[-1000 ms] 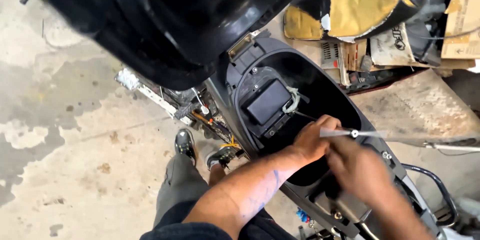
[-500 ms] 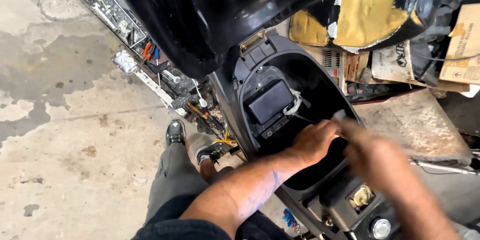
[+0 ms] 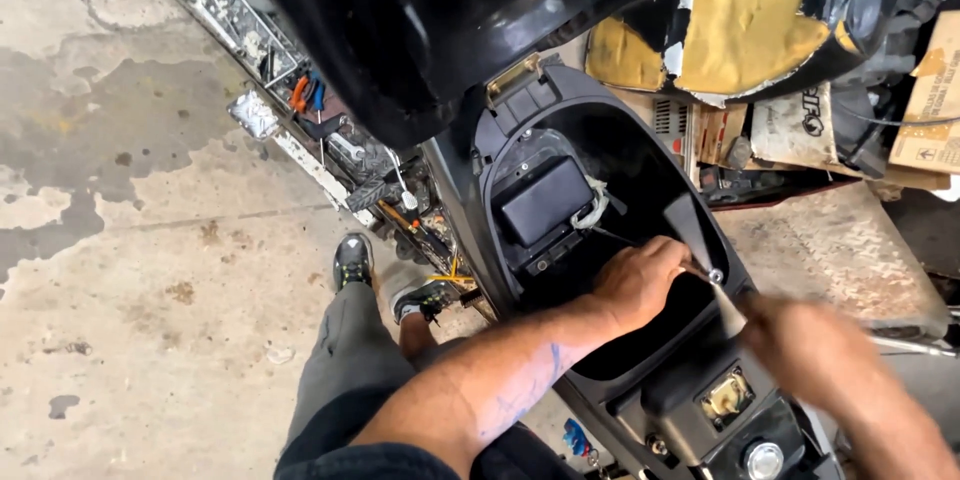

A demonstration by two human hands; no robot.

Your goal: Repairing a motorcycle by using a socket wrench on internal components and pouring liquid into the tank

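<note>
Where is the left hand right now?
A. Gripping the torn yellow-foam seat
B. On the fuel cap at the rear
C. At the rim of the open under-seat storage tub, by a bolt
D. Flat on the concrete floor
C: the left hand rests on the right rim of the storage tub, fingers beside the small bolt; the right hand is blurred nearby.

Repair workshop: stained concrete floor (image 3: 130, 240), opened scooter (image 3: 600, 230) (torn seat (image 3: 740, 30) nearby)
</note>
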